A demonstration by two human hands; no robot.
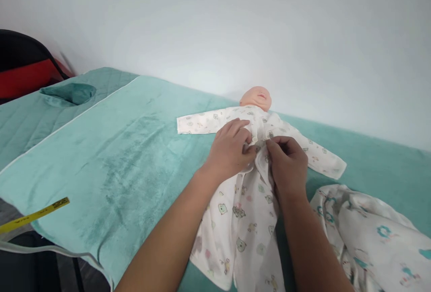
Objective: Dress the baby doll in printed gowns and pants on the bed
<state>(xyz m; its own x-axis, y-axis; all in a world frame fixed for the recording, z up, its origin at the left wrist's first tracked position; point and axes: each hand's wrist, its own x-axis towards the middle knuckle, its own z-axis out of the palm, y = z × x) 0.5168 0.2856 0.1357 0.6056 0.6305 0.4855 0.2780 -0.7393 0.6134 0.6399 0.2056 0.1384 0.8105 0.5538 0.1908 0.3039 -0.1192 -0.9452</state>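
Observation:
A baby doll [257, 97] lies on its back on a teal towel [128, 157], head toward the wall. It wears a white printed romper [242, 220] with both sleeves spread out to the sides. My left hand [230, 148] rests on the romper's chest, fingers pinching the left flap by a small button. My right hand [288, 166] pinches the right flap at the front opening, fingers closed on the cloth. The two hands meet at the middle of the chest.
A second white printed garment [373, 233] lies crumpled at the right. A yellow tape measure [33, 215] sticks out at the left edge. A teal quilted cover with a face hole [69, 92] lies far left, and a black and red chair [23, 65] stands behind it.

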